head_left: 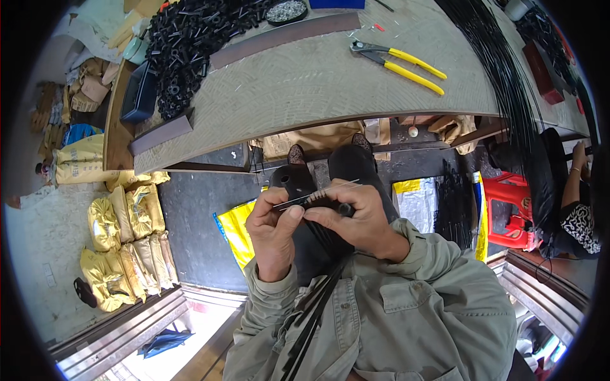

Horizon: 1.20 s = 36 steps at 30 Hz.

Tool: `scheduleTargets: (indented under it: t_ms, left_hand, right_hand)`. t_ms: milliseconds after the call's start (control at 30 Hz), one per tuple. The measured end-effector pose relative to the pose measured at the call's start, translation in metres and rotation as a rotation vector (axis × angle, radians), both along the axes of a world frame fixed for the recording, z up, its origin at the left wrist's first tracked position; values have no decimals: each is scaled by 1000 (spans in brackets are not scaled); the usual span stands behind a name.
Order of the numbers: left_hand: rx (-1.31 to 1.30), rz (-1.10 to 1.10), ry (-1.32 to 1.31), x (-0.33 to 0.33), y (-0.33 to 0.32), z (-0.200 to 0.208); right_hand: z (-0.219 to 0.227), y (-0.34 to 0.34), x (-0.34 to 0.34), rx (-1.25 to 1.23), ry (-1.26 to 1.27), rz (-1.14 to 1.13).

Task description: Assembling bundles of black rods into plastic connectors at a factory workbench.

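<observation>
Over my lap, my left hand (274, 230) pinches a thin dark rod (290, 201) between thumb and fingers. My right hand (363, 222), also closed, grips the rod's other side, where a pale ridged section (316, 195) shows near the fingertips. A small black cylindrical piece (345, 209) pokes out from the right hand's grip. The two thumbs nearly meet. Several long black strips (311, 314) hang below the hands and lie across my shirt; whether they join the held rod is hidden.
On the table (286, 95) ahead lie yellow-handled pincers (400, 63), a heap of black tubular parts (184, 54), a blue bin (138, 95) and a bundle of long black strands (502, 70). Yellow sacks (121, 260) are stacked left. Right are a red stool (508, 209) and another person's arm (574, 178).
</observation>
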<state>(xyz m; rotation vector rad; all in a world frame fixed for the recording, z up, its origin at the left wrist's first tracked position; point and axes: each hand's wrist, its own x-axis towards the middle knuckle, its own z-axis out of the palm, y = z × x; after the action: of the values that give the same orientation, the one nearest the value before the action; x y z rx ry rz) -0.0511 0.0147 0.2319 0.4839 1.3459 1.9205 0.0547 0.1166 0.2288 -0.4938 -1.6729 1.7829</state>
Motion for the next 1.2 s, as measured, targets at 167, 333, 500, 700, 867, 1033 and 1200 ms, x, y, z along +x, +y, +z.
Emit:
scheduleTargets:
  t_ms: [167, 333, 500, 700, 867, 1033, 1200]
  left_hand:
    - [46, 25, -21, -2, -3, -9]
    - [6, 53, -21, -6, -5, -7]
    - [64, 34, 29, -10, -9, -17]
    - [69, 35, -2, -7, -11, -13]
    - [14, 44, -79, 0, -11, -5]
    - [61, 84, -67, 8, -9, -5]
    - [100, 135, -65, 15, -9, -7]
  right_hand:
    - [2, -6, -3, -117, -3, -11]
    - [-8, 2, -6, 190, 48, -22]
    - [-5, -1, -6, 118, -34, 2]
    - [-1, -2, -5, -17, -76, 45]
    - [7, -3, -6, -116, -24, 88]
    - [1, -5, -9, -29, -29, 73]
    - [-1, -6, -8, -145, -4, 103]
